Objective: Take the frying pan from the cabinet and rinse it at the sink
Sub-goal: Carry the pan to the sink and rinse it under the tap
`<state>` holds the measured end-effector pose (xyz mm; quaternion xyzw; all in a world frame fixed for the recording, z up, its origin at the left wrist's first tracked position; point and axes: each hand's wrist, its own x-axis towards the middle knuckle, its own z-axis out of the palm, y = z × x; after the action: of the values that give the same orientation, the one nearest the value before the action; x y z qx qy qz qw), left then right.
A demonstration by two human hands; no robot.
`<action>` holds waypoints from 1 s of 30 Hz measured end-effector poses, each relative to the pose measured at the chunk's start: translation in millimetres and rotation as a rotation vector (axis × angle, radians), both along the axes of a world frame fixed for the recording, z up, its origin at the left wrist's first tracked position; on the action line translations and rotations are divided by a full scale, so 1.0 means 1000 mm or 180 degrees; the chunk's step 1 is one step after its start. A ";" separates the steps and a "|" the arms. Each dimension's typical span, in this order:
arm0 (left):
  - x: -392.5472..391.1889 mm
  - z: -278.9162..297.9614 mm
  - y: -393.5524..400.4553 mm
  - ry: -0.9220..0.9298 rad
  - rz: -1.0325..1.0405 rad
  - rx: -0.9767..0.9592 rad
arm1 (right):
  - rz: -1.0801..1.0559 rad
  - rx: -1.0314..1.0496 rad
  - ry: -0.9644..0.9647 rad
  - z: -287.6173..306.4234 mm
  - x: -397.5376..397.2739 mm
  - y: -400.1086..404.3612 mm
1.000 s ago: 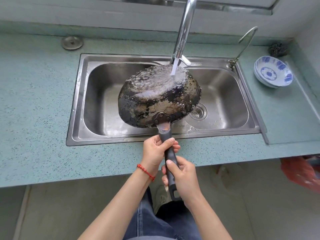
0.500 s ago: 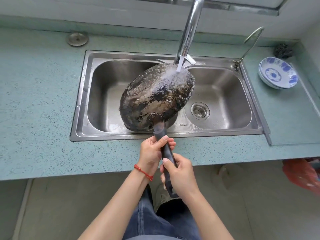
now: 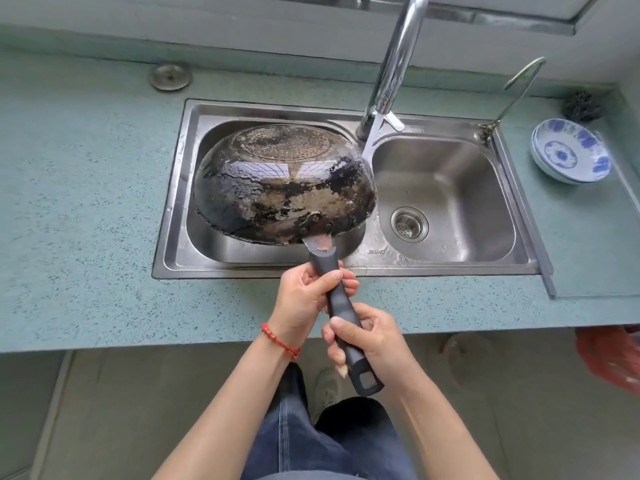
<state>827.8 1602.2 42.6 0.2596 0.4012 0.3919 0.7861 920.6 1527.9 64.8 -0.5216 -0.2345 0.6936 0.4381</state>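
We had swung the frying pan leftward, so the stream from the tap now only clipped its right rim instead of pouring over the blackened underside. It hung upside down over the left side of the sink. Our left hand clasped the handle near the pan; our right hand clenched it lower down. The underside looked wet; rinsing seemed well along. Open room lay rightward above the drain; the bench edge sat just beneath our hands.

One frying pan, two hands, left and right, one sink, two taps, stacked bowls, uncountable, far right.
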 end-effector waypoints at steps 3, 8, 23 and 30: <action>-0.003 0.001 0.002 0.0244 0.0053 0.0134 | 0.0223 -0.0111 -0.0560 0.007 0.002 0.006; -0.002 0.005 0.005 0.0770 0.0097 0.0380 | 0.0535 -0.0048 -0.2625 0.004 -0.012 0.008; -0.016 -0.004 0.002 -0.1040 0.0332 -0.1011 | -0.0329 0.0172 -0.1199 -0.005 -0.032 0.001; -0.017 -0.001 0.003 -0.0409 0.0197 -0.0620 | -0.0176 0.0014 -0.0649 -0.009 -0.023 0.001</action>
<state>810.4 1605.1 41.1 0.1438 0.3940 0.3910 0.8193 897.7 1529.0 55.6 -0.5948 -0.2649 0.6240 0.4321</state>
